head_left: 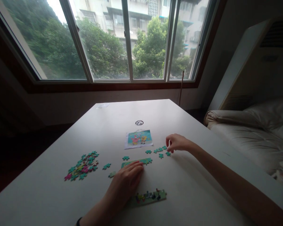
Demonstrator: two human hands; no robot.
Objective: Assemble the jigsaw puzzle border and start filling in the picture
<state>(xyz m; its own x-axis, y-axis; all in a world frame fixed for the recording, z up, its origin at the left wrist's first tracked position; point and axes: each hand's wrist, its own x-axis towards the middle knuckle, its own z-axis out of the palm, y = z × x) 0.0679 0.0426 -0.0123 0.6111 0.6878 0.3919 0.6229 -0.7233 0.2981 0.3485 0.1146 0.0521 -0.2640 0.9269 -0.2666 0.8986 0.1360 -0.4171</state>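
My left hand [128,179] lies flat, fingers stretched out, over a joined strip of green puzzle pieces [146,161]; part of the strip is hidden under it. My right hand [178,143] is bent at the fingers, thumb and fingertips closing down at a teal puzzle piece [168,154] on the table. Beside it several loose teal pieces [160,149] lie in a short row. Nearer to me, partly behind my left wrist, is another joined strip [151,197] with dark and coloured figures. A picture card [139,139] with cartoon figures lies beyond the pieces.
A heap of mixed puzzle pieces [83,166] sits at the left of the white table [61,201]. Single pieces [106,166] lie between heap and strip. Farther back are a round hole cover [139,123] and clear plastic [102,106]. A couch [245,131] stands right.
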